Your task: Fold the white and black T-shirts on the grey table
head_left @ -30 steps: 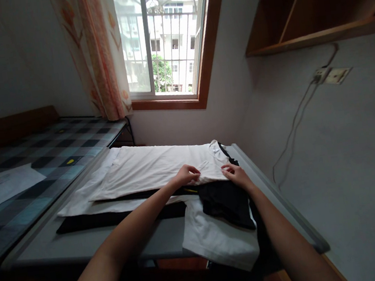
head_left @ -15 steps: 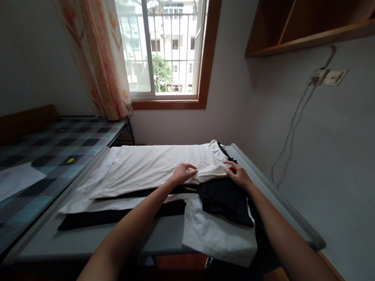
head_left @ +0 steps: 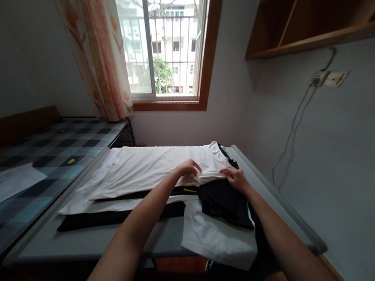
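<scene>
A white T-shirt lies on top of a stack of shirts, its collar to the right. My left hand has curled fingers closed on the shirt's near edge. At the sleeve end, my right hand pinches the same edge, and the cloth is bunched between the two hands. Beneath, a black shirt's sleeve hangs toward me, with a small yellow mark next to it. Under that spreads another white shirt's sleeve, drooping over the table's near edge. A black strip of cloth shows at the bottom of the stack.
The shirts rest on a grey table. On the left is a bed with a checked mattress and a sheet of paper. A wooden shelf and a wall socket with hanging cords are at right. Behind stand a curtain and barred window.
My right hand has moved slightly left and down onto the white T-shirt's near edge. My left hand has shifted a little right and curled in. The cloth between them has gathered into folds.
</scene>
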Demonstrator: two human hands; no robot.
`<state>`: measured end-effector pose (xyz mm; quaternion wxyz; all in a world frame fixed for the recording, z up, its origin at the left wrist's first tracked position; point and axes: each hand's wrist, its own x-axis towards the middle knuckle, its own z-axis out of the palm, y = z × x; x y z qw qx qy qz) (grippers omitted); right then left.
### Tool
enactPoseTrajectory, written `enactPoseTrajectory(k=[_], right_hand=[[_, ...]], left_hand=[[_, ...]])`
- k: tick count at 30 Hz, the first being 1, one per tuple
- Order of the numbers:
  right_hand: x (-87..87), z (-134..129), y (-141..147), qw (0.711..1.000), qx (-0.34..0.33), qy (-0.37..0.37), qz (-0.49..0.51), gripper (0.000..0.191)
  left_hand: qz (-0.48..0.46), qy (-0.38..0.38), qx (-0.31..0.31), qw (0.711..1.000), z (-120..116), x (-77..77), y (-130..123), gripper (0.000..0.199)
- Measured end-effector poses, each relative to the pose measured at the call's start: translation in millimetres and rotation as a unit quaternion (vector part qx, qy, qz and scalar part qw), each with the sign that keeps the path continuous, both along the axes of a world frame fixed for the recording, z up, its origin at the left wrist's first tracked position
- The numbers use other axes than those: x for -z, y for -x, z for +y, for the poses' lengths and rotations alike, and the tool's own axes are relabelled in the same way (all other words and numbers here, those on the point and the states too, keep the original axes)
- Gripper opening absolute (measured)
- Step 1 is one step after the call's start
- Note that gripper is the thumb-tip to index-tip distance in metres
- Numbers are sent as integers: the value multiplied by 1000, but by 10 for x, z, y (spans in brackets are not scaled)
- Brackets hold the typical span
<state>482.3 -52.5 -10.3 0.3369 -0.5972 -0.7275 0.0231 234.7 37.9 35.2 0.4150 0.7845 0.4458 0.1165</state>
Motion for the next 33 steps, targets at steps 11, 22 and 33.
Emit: enactPoseTrajectory(k=[11, 22, 33], right_hand=[[21, 14, -56, 994, 99, 30, 22, 39], [120, 86, -103, 989, 147, 8, 11, 38], [143, 106, -95, 987, 160, -4, -15, 36]], left_hand=[[-37, -209, -64, 975, -139, 204, 76, 38], [34, -270, 67, 960, -682, 17, 1656, 25], [109, -323, -66, 938, -956, 99, 3376, 30]])
